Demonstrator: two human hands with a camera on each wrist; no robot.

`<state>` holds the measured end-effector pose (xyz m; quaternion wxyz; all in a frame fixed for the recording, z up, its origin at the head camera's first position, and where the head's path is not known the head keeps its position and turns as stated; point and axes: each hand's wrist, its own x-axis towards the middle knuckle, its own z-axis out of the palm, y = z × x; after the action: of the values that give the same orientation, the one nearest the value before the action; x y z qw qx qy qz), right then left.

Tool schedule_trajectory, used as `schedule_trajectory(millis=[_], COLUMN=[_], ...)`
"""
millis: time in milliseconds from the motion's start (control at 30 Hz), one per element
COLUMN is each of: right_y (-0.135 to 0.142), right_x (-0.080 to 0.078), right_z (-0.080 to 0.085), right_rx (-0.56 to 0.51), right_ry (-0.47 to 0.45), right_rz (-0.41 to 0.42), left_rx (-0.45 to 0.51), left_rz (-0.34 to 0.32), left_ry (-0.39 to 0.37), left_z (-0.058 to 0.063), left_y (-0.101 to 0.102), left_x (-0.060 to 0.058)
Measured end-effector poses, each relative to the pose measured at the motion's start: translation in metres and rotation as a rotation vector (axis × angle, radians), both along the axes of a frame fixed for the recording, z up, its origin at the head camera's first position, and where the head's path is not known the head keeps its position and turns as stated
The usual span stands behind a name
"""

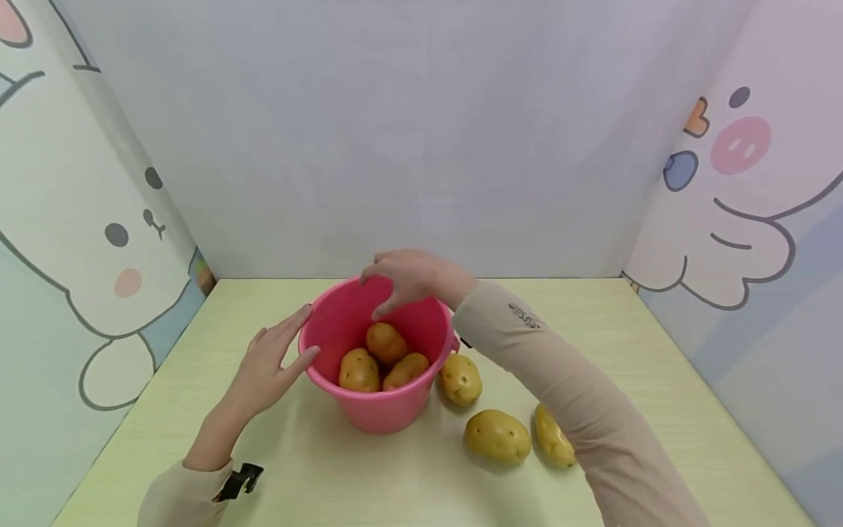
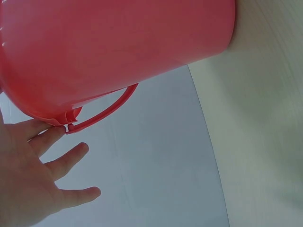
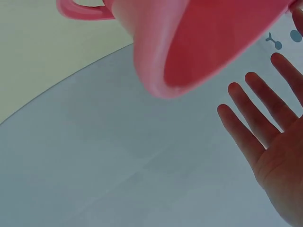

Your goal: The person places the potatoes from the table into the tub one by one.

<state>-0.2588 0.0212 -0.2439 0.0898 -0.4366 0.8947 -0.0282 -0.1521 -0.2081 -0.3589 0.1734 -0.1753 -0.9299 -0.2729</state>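
A pink bucket [image 1: 388, 410] stands on the table with three potatoes inside, one potato [image 1: 386, 342] lying behind the other two. My left hand [image 1: 263, 369] is at the bucket's left rim, thumb apart from the spread fingers. In the left wrist view its fingertips meet the rim by the joint of the red-looking handle [image 2: 106, 111]. Over the bucket's far rim is my right hand [image 1: 411, 274], holding nothing. Its fingers [image 3: 248, 111] are straight and spread in the right wrist view.
Right of the bucket lie three more potatoes: one potato [image 1: 460, 380] close against its side, another potato [image 1: 497, 437] nearer, and a third potato [image 1: 553, 437] partly behind my right sleeve [image 1: 579, 395]. A pale wall [image 1: 421, 146] and cartoon-printed side panels enclose the table [image 1: 316, 483].
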Motion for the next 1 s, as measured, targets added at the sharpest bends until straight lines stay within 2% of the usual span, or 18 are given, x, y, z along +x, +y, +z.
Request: schedule_trajectory(millis=[467,700,1000], right_y=[0.037,0.054,0.077], right_x=[-0.005,-0.007,-0.007], right_z=[-0.003,-0.006,-0.009], right_rx=[-0.084,-0.162,-0.212], right_ry=[0.122,0.153,0.194], right_rz=[0.064,0.097,0.085], left_rx=[0.006,0.010,0.011], left_rz=[0.006,0.007,0.006], left_ry=[0.002,0.003,-0.003], left_z=[-0.002,-0.002,-0.001], left_y=[0.000,0.000,0.001], left_x=[-0.001,-0.001,-0.001])
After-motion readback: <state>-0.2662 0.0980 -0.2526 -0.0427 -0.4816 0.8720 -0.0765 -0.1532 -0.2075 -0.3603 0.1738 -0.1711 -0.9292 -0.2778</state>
